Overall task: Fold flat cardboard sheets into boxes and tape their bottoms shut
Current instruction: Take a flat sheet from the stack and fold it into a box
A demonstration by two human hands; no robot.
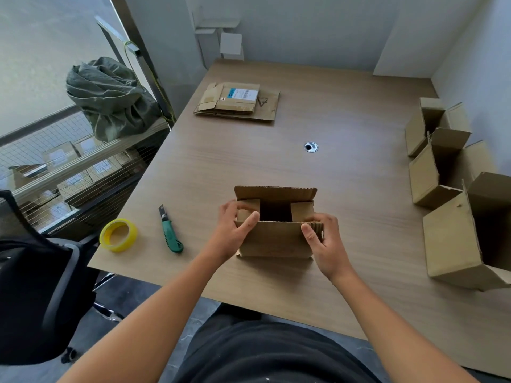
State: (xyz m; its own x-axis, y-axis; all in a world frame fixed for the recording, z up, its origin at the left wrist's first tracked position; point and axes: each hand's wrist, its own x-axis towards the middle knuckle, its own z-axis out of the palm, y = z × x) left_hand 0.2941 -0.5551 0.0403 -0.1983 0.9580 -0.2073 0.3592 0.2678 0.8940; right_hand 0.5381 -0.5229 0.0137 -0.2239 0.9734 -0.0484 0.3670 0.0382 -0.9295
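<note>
A small brown cardboard box (275, 240) stands near the front of the wooden table (345, 128), its flaps facing up. The two short side flaps are folded inward, and the far long flap stands upright. My left hand (235, 229) grips the box's left end, thumb over the near long flap. My right hand (322, 241) holds the right end, thumb on the near flap and fingers round the corner. A roll of yellow tape (118, 234) lies to the left. Farther back lies a stack of flat cardboard sheets (239, 102).
A green utility knife (171, 230) lies between the tape and the box. Several folded boxes (453, 189) stand open along the table's right edge. A black chair (33, 286) is at the left. A round cable hole (311, 147) is mid-table.
</note>
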